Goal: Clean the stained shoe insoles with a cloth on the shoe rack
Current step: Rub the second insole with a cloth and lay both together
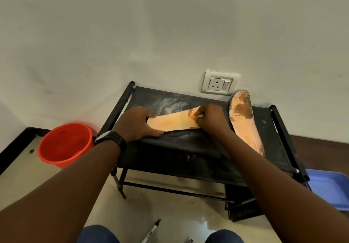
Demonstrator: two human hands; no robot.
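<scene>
An orange insole (175,122) lies crosswise on the black fabric top of the shoe rack (170,148), with brown stain left at its toe end. My left hand (137,123), a black watch on its wrist, grips the heel end and pins it down. My right hand (211,119) has its fingers curled at the stained toe end, pinching what looks like a small yellowish cloth (195,117), mostly hidden under the fingers. A second insole (242,116), heavily stained brown, lies on the rack's right side with its toe toward the wall.
A red bucket (64,144) stands on the floor left of the rack. A blue tray (328,188) lies at the lower right. A marker pen (151,231) is on the floor by my knees. A wall socket (219,83) sits just behind the rack. White smears mark the rack's top.
</scene>
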